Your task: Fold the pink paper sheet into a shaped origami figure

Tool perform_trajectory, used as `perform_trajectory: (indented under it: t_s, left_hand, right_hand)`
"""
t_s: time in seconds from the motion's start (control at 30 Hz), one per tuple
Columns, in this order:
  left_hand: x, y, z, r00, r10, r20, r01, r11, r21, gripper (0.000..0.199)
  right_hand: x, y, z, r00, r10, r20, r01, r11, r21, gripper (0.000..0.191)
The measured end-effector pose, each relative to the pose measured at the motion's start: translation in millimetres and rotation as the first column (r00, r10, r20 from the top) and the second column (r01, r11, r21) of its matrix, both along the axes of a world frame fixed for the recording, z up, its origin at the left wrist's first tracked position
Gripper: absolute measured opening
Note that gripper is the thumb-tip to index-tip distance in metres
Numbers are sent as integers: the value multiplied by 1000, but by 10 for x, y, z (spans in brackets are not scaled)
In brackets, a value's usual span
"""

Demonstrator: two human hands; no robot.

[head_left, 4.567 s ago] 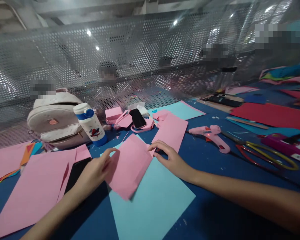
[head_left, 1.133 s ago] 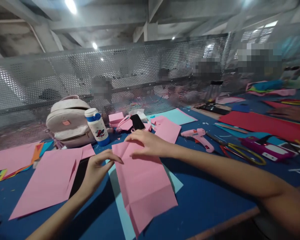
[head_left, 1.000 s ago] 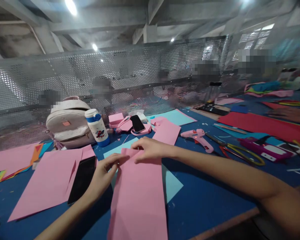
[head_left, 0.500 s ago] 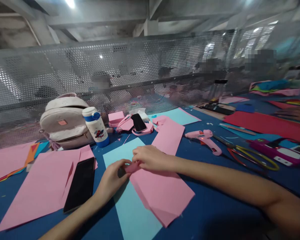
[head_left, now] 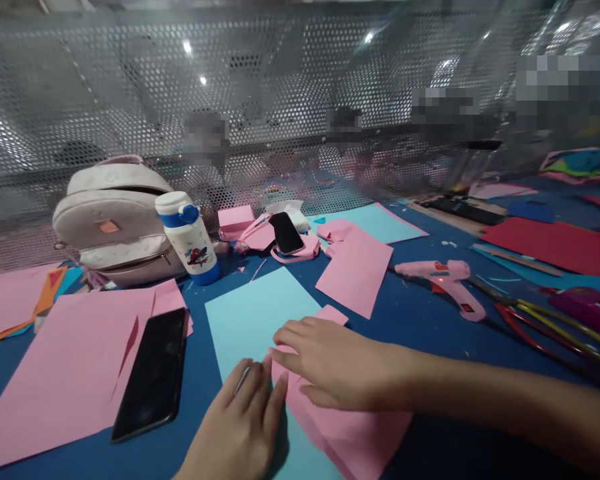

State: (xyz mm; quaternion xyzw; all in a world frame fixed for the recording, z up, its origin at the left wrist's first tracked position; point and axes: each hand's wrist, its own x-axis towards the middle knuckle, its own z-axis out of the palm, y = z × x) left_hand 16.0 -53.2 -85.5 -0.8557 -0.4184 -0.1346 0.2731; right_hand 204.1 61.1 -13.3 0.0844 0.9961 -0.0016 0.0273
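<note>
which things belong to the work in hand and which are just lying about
Work in hand: pink sheet at left hand and right hand, light blue sheet beneath; perhaps glue gun, scissors, both untouched.

Seemingly lying about: backpack, bottle, large phone.

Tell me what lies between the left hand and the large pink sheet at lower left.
In the head view, a black phone lies between the left hand and the large pink sheet, with blue table between phone and hand.

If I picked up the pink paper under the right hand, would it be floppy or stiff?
The pink paper looks thin, so it's probably light. It would likely bend easily, as its folded edge suggests. It might slide, since the light blue sheet under it looks flat.
</note>
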Motion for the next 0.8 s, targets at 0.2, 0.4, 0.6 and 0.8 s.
perform_trajectory:
  t_s: [0.2,0.4,0.6,0.8]
  left_hand:
    - [-15,-63,-80,1000,-17,-21,17,1000,19,34]
    - [-34,-47,-108,1000,-25,-9,25,1000,-16,38]
    - [-42,-44,-122,999,-41,1,41,999,-29,39]
    - [-39,-42,-52,999,-48,10,48,998,-51,35]
  right_hand:
    - [-52,81,-120,996,-77,33,72,987,141,54]
    - [69,271,-161,986,-158,51,139,955,263,27]
    - [150,388,-330,975,-223,22,196,897,395,12]
    - [149,449,-532,956,-294,28,231,802,551,20]
